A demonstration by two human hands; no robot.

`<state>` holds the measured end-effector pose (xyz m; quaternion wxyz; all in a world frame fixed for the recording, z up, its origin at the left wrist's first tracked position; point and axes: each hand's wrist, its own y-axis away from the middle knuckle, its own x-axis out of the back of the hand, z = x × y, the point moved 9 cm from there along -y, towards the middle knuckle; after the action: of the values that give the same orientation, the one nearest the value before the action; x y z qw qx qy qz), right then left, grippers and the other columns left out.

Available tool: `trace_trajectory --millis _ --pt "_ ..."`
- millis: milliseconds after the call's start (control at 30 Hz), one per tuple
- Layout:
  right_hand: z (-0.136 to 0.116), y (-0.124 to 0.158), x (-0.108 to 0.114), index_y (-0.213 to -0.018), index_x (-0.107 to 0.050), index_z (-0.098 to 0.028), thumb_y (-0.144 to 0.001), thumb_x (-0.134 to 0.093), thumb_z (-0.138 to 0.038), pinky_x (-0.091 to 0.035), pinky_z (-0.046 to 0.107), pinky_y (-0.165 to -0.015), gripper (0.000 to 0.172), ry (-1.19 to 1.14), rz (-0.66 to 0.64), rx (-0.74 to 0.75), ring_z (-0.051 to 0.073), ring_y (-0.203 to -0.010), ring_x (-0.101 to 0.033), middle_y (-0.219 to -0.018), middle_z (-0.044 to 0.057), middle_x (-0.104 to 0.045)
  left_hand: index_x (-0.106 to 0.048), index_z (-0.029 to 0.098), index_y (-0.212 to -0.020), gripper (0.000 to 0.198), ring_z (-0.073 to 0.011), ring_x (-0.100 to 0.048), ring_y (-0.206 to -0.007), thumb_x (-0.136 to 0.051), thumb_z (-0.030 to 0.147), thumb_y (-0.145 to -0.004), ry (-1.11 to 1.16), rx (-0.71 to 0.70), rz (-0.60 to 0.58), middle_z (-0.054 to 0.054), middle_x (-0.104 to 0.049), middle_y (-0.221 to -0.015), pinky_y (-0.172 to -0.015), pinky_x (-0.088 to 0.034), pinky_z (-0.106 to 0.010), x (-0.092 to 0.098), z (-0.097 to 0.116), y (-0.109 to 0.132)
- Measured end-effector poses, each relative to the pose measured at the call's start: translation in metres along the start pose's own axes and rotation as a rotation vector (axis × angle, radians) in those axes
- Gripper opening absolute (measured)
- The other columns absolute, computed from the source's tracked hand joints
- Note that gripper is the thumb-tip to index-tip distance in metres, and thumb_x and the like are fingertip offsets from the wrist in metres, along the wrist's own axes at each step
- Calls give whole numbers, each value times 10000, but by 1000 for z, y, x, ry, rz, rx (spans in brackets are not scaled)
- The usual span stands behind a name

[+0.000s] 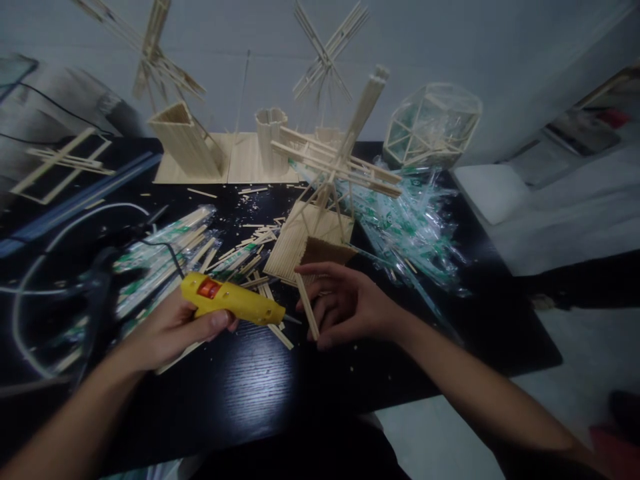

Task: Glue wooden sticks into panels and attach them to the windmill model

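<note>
Head view: your hands are over the near edge of the black table [320, 393].
Left hand [170, 330]: you have it wrapped round a yellow glue gun [240, 300], whose nozzle points toward the right hand, its tip just beside the stick there.
Right hand [357, 303]: you pinch a thin wooden stick [308, 308] between fingers and thumb, tilted, upper end by your index finger, above the table's near half.
Mid-table: just beyond your right hand stands a windmill-like stick model [333, 173]; wrapped stick bundles [160, 260] lie toward the left edge, crumpled clear wrappers [420, 220] toward the right edge.
Far edge: a tapered stick tower [185, 137] leans on a board; a many-sided stick frame [435, 127] sits near the far right corner.
</note>
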<state>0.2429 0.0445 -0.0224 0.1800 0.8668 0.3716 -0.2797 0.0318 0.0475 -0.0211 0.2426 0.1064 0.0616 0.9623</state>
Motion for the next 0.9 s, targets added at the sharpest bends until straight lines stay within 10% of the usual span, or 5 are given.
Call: trace_trajectory --millis 900 --pt "3 3 4 -1381 -619 -195 -526 -1009 -128 -626 194 -661 942 137 102 -37 115 -717 -761 -844 -24 -764 -777 204 -864 301 -131 -527 -469 -680 487 -897 19 3 -92 -41 -623 -587 -411 -421 -199 -16 -3 2"
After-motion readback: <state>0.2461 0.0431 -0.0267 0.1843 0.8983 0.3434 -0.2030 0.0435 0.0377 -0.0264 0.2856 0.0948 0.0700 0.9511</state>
